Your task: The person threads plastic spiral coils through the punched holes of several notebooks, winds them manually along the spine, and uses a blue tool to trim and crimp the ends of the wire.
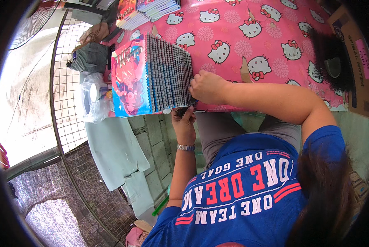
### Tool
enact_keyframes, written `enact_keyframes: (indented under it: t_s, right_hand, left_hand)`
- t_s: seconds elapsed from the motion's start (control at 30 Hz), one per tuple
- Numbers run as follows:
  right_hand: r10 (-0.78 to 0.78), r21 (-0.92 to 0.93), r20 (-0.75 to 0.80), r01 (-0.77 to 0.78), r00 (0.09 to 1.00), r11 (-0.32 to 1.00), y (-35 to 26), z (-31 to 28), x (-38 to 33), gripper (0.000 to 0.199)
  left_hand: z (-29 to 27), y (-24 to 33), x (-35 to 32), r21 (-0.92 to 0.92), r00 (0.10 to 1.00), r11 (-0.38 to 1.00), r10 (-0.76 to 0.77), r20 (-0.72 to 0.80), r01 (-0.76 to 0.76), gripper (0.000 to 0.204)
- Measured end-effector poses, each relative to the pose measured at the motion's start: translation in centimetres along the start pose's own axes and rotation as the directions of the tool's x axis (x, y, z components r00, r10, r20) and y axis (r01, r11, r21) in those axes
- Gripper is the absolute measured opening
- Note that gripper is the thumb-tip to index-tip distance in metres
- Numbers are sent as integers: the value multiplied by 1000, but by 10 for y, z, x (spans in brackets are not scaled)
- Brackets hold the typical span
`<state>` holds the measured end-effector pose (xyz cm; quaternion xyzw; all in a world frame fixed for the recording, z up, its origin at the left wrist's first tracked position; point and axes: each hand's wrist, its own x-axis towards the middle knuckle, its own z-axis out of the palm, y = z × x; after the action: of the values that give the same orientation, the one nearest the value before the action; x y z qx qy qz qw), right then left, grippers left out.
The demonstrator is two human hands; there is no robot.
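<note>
A pink tablecloth (pixel 242 29) carries a print of white cartoon cats with red bows and pale pink flowers. The fanned stack of spiral notebooks (pixel 168 74) shows grey-blue edges; its top cover (pixel 129 78) is blue and pink. A brown cardboard box (pixel 355 53) bears a pink label.

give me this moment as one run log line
left hand: under table edge, at stack's near end | right hand: resting on fanned stack of spiral-bound notebooks | surface: pink cartoon-cat tablecloth
</note>
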<state>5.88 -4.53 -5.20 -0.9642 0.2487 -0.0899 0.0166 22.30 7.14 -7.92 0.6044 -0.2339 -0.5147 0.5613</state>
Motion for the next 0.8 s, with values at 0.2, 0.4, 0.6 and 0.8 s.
enact_keyframes:
  t_s: [0.2, 0.4, 0.6, 0.8]
  right_hand:
    - [108, 216, 189, -149, 976, 965, 9, -9, -8, 14]
    - [16, -53, -219, -28, 976, 998, 12, 12, -16, 16]
    - [27, 201, 208, -69, 978, 977, 2, 1, -3, 17]
    - [135, 107, -35, -130, 990, 986, 16, 19, -22, 19]
  left_hand:
    - [-6, -1, -2, 35, 1000, 999, 11, -22, -11, 21]
    - [3, 1, -5, -180, 993, 978, -112, -41, 103, 22]
    - [0, -5, -1, 65, 1000, 998, -4, -11, 5, 23]
    - [2, -1, -2, -142, 985, 983, -132, -110, 116, 23]
